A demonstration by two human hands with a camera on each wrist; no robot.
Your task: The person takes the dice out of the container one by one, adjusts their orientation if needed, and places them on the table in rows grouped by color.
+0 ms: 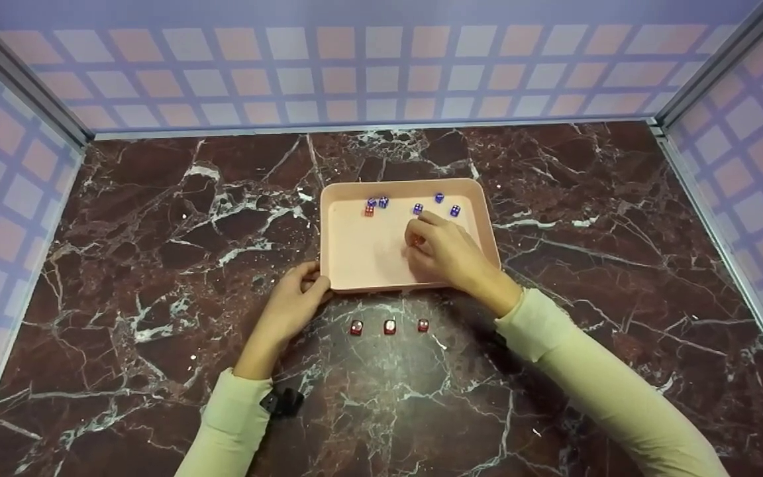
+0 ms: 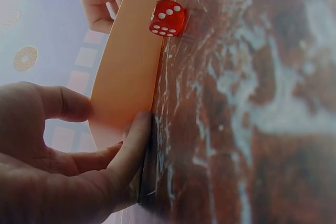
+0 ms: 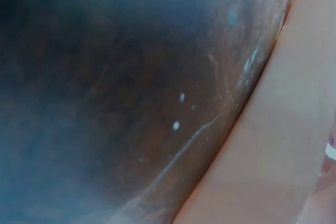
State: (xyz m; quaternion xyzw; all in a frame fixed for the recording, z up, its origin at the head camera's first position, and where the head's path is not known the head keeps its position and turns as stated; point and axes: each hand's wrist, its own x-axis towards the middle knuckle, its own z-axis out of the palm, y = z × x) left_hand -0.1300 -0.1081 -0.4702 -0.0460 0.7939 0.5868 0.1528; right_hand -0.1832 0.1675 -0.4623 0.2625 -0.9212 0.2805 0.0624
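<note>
A shallow pale-pink tray (image 1: 361, 265) sits on the marble-patterned table. My right hand (image 1: 448, 252) is over the tray's right half and pinches a red die (image 1: 417, 240), mostly hidden by the fingers. At the tray's near left corner, my left hand (image 1: 295, 295) holds the tray; in the left wrist view its thumb (image 2: 68, 103) touches the rim and its fingers lie low along the wall. Inside, along the far side, lie several blue dice (image 1: 455, 211) and one red die (image 1: 369, 211).
Three red dice stand in a row in front of the tray: left (image 1: 356, 328), middle (image 1: 390, 326) and right (image 1: 423, 325). A checkered back wall (image 1: 381, 79) and side walls bound the table (image 1: 156, 265). The right wrist view shows mainly table and tray wall (image 3: 273, 129).
</note>
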